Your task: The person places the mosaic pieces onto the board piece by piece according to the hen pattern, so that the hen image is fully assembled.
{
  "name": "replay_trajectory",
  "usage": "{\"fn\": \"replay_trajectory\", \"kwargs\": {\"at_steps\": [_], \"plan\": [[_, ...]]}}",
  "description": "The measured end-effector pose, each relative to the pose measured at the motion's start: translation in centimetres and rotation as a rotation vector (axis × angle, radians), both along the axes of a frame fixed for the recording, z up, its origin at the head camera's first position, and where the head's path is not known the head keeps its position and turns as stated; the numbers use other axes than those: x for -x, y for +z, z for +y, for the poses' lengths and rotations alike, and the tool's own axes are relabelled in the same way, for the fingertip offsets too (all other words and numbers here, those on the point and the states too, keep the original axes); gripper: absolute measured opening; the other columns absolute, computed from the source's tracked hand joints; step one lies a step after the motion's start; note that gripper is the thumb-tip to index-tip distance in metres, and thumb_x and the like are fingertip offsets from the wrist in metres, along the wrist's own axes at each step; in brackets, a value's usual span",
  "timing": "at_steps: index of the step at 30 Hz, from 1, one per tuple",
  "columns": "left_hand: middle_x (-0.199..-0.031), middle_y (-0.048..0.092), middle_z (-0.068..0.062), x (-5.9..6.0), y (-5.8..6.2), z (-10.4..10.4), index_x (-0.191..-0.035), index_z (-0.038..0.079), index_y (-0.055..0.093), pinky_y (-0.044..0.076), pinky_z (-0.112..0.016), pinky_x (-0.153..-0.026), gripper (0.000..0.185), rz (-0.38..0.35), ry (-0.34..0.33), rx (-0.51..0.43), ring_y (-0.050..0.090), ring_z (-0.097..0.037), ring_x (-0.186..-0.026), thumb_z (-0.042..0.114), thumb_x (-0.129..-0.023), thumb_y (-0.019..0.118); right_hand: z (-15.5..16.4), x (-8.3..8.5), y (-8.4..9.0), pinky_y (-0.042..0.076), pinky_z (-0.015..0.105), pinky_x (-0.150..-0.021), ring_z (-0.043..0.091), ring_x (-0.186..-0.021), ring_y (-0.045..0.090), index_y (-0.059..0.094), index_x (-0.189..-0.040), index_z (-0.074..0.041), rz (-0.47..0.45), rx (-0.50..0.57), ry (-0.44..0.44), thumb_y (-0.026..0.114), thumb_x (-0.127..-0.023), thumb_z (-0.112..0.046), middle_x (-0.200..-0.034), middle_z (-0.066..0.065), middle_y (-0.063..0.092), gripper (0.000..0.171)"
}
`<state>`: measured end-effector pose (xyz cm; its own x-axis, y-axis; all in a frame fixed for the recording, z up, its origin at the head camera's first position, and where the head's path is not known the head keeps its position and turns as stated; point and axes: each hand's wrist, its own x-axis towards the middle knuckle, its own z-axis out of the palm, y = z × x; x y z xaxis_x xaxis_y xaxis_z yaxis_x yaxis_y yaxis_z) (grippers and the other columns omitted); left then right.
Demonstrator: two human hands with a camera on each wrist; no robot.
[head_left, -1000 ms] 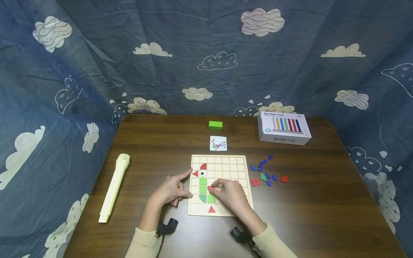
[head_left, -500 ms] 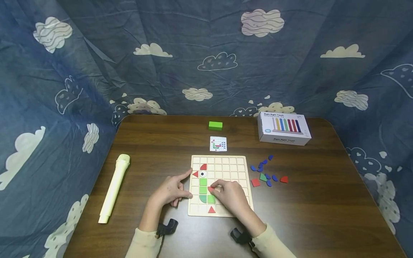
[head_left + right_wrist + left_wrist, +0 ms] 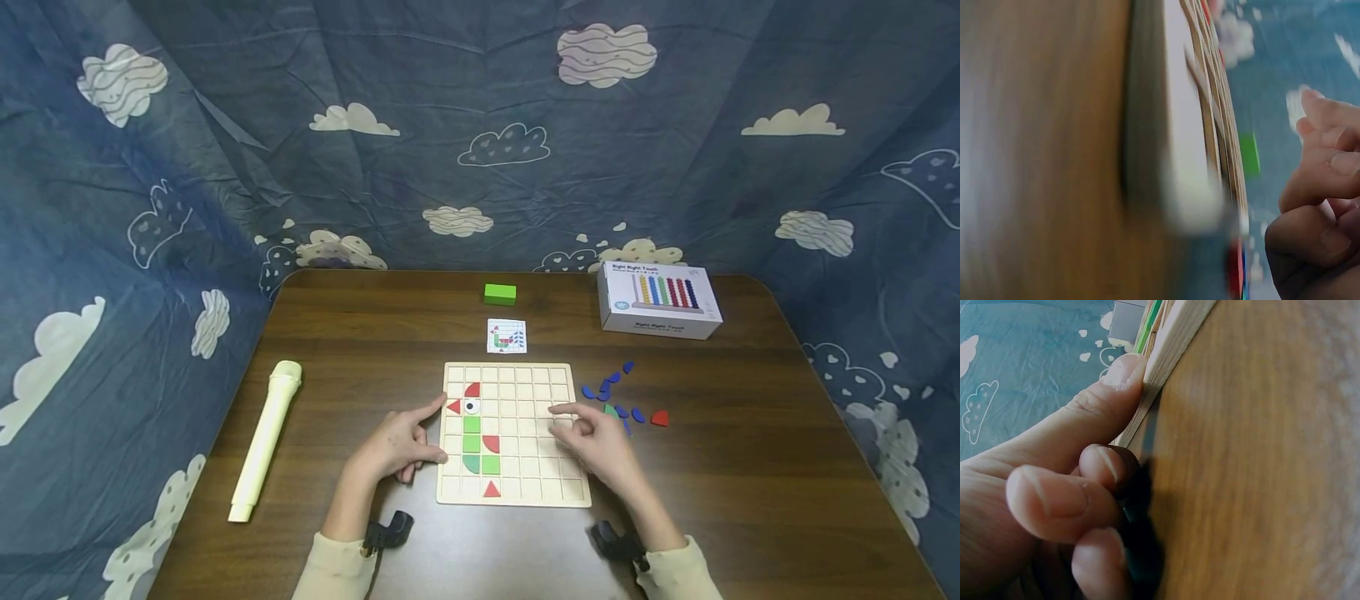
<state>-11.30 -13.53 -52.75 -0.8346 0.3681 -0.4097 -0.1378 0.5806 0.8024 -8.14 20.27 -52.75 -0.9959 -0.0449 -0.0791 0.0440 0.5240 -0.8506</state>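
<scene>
Wooden board (image 3: 525, 392) holds eight pieces; loose pieces (image 3: 611, 390) remain. Left hand (image 3: 397, 446) steadies it, right hand (image 3: 596, 442) hovers empty, half-curled.

Right hand (image 3: 596, 442) hides red square; pattern card (image 3: 507, 336) too small; right wrist view blurred.

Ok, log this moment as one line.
left hand braces grid board left edge | right hand empty, over board's right edge near loose pieces | red quarter-round placed

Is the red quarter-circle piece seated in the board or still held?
Seated: the red quarter-circle piece lies flat in its grid cell; the right hand is off it.
</scene>
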Motion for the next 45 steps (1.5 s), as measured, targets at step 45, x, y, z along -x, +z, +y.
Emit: {"fn": "replay_trajectory", "kwargs": {"at_steps": [45], "plan": [[-0.056, 0.059, -0.003, 0.1, -0.3, 0.0, -0.155, 0.036, 0.035, 0.048, -0.029, -0.035, 0.097, 0.005, 0.011, 0.023, 0.053, -0.013, -0.035, 0.030, -0.074, 0.088, 2.3, -0.7, 1.2, 0.030, 0.023, -0.036, 0.008, -0.038, 0.039, 0.072, -0.110, -0.020, 0.001, -0.176, 0.018, 0.080, -0.085, -0.030, -0.051, -0.004, 0.048, 0.027]]}}
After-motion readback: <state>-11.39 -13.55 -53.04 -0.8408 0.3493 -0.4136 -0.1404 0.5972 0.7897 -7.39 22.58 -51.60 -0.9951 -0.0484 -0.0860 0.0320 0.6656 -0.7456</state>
